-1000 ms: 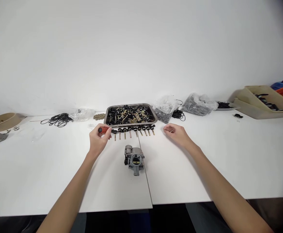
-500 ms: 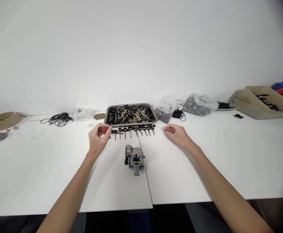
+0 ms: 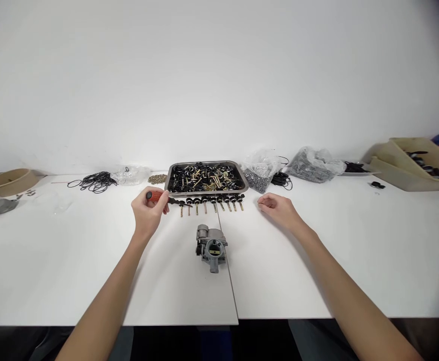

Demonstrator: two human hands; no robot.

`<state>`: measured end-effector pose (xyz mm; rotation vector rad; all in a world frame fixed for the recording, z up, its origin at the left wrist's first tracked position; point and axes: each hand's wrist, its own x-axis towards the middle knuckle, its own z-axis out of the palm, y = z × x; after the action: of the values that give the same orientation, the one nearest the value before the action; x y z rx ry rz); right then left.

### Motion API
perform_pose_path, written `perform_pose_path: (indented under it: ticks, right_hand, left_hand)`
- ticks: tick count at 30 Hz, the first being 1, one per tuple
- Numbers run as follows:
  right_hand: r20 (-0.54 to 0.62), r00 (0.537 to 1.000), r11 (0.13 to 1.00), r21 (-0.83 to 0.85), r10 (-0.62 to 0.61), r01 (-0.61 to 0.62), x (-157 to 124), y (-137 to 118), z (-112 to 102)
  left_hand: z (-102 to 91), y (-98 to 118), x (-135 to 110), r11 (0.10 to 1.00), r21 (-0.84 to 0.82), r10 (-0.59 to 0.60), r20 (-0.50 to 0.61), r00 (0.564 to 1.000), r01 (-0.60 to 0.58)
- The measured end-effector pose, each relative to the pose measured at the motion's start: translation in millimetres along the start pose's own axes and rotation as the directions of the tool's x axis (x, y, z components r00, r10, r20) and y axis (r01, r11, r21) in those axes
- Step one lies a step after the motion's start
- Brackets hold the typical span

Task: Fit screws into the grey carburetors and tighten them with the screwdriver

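My left hand (image 3: 147,212) grips a red-handled screwdriver (image 3: 155,196) whose dark tip points right, toward a row of several black-capped brass screws (image 3: 212,202) laid on the white table (image 3: 91,271). A grey metal carburetor (image 3: 211,247) stands on the table between my arms, near the seam of the two tabletops. My right hand (image 3: 278,209) rests on the table to the right of the row, fingers loosely curled, nothing visible in it. Behind the row is a metal tray (image 3: 171,175) full of black and brass parts.
Black rubber rings (image 3: 93,181) and a clear bag (image 3: 130,175) lie at the back left, with a tan bowl (image 3: 7,181) at far left. Bags of small parts (image 3: 311,163) sit back right, and beige bins (image 3: 415,159) at far right.
My left hand has lifted the screwdriver slightly and drawn it a little left. The view has shifted slightly. My right hand has stayed put.
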<state>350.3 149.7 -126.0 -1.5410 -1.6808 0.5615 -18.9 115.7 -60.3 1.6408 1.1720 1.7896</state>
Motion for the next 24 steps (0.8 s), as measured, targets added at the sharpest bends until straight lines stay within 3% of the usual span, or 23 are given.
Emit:
perform_pose_path:
  ticks: [10, 17, 24]
  right_hand:
    - [0.005, 1.000, 0.997, -0.082, 0.002, -0.002, -0.6, -3.1, -0.8]
    - [0.018, 1.000, 0.994, -0.112, 0.015, -0.013, 1.4, 0.7, -0.3]
    - [0.038, 0.999, 0.994, -0.113, 0.017, -0.013, 1.6, 3.1, -1.0]
  left_hand:
    - [-37.8, -11.9, 26.1, 0.998, -0.042, -0.044, -0.222, 0.974, 0.035]
    - [-59.8, -26.7, 36.1, 0.969, -0.034, -0.246, -0.144, 0.958, 0.244]
    - [-64.3, -26.5, 38.5, 0.958, -0.116, -0.280, -0.156, 0.947, 0.264]
